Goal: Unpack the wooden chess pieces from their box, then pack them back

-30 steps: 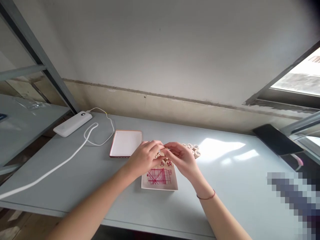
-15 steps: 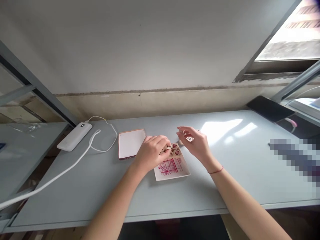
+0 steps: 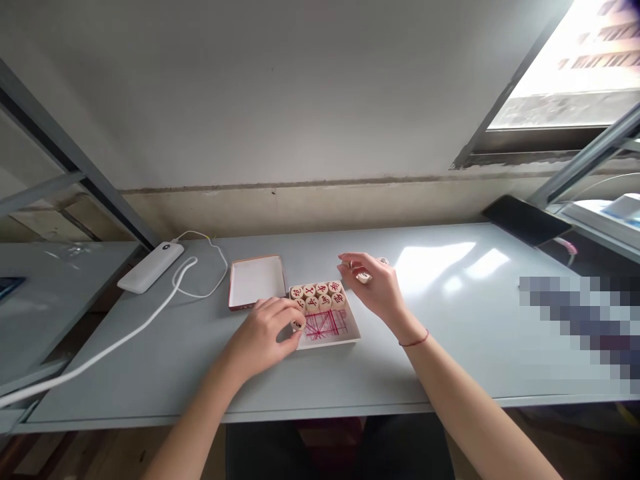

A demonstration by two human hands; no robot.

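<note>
Between thumb and fingers of my left hand (image 3: 265, 333) is a round Chinese chess piece (image 3: 299, 325), low over the left side of a shallow white box (image 3: 353, 328). Two rows of pale pieces with red characters (image 3: 324, 302) fill the box's far half. Red lines mark its bare floor in the near half. Right of the box, my right hand (image 3: 375, 283) is curled, its thumb and fingertips closed around another chess piece, mostly hidden. More loose pieces (image 3: 364, 277) show under and behind that hand.
The box lid (image 3: 256, 280) lies inner side up, left of the box. A white power bank (image 3: 151, 267) with a white cable (image 3: 135, 341) sits at the left. A dark flat object (image 3: 523, 220) rests at the back right, before the wall.
My left hand has moved left and toward me from the piece rows, uncovering them, with a piece in its fingers. My right hand keeps about the same pose; the view has shifted slightly.
</note>
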